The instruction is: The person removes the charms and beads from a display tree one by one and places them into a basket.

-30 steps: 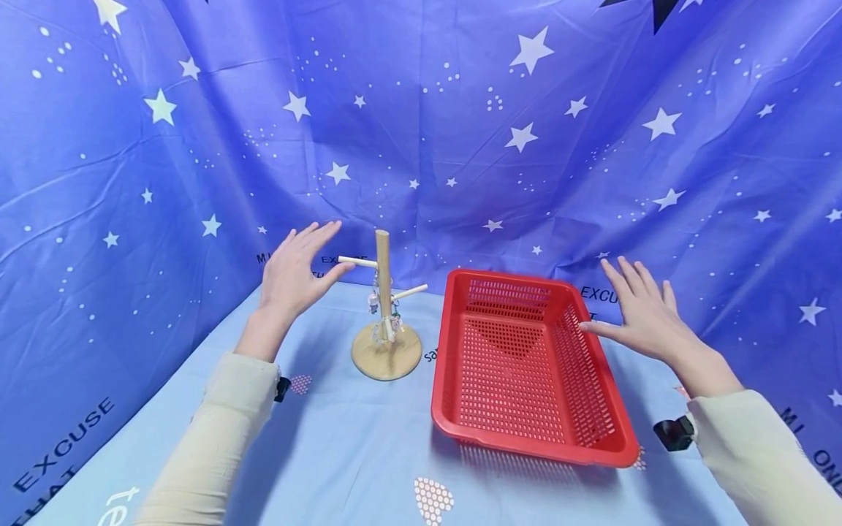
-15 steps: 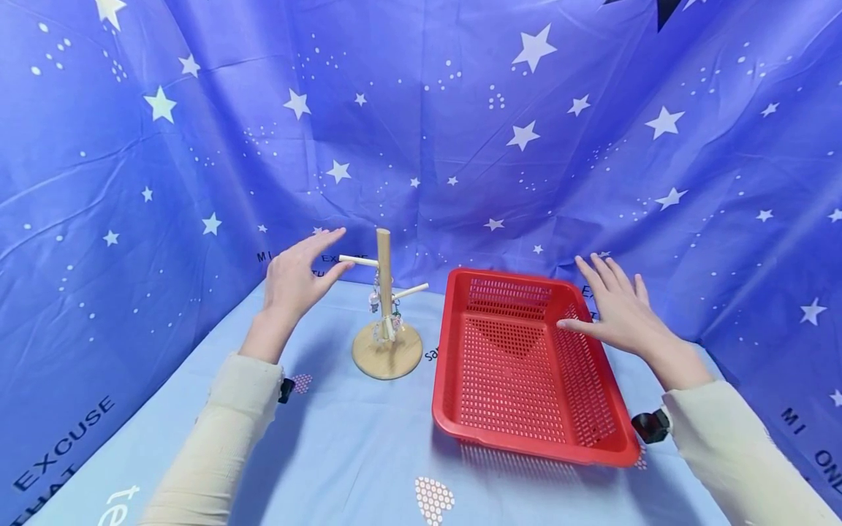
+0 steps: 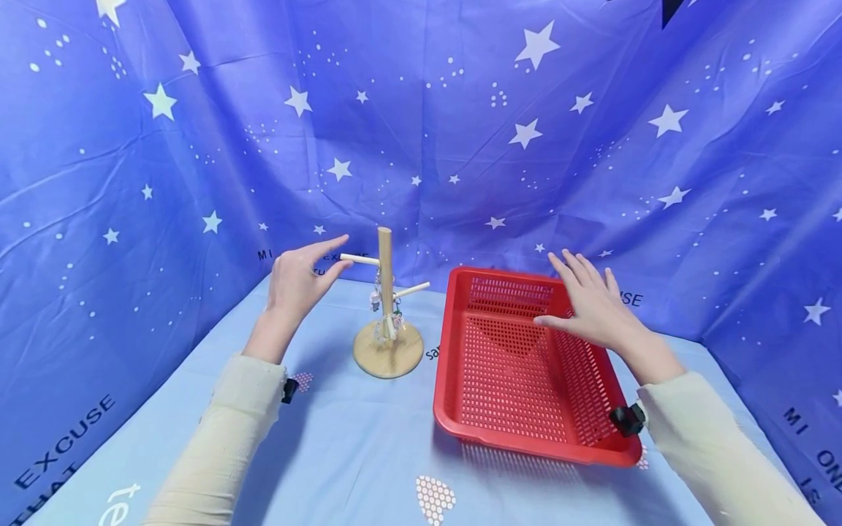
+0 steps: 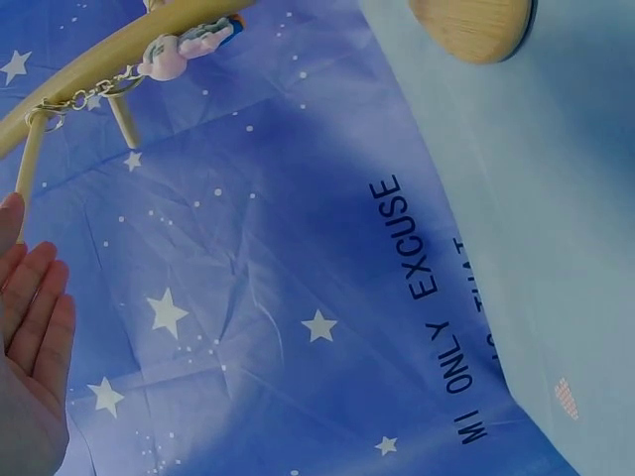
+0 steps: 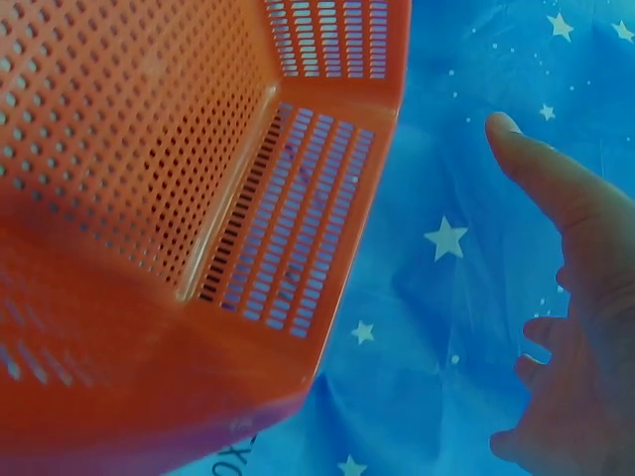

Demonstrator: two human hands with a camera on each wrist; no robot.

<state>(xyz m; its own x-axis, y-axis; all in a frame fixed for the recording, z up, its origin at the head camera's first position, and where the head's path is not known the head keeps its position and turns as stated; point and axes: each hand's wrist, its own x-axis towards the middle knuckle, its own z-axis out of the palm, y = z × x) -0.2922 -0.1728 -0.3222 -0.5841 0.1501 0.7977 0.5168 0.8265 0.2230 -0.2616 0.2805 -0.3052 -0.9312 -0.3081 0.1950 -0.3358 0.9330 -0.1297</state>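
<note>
On the left, a wooden peg stand [image 3: 386, 274] rises from a round base. Keychains [image 3: 376, 298] hang from its pegs; one, with a small pink figure [image 4: 165, 59] and a chain, shows in the left wrist view. My left hand [image 3: 292, 285] is raised beside the stand, thumb and fingers apart at the tip of the upper left peg [image 3: 358, 258]. A red perforated basket [image 3: 442, 365] stands right of the stand, nothing inside. My right hand [image 3: 597, 310] is held over its far right side, fingers spread, holding nothing. In the right wrist view, its thumb [image 5: 556, 178] points past the rim.
A light blue cloth [image 3: 368, 453] with heart prints covers the table. Blue star-printed curtains [image 3: 421, 109] close in the back and both sides, near behind the stand and basket.
My right hand has moved left, from beyond the basket's right rim to over the basket. My left hand's thumb and fingers have drawn somewhat closer about the peg tip. Stand and basket stay put.
</note>
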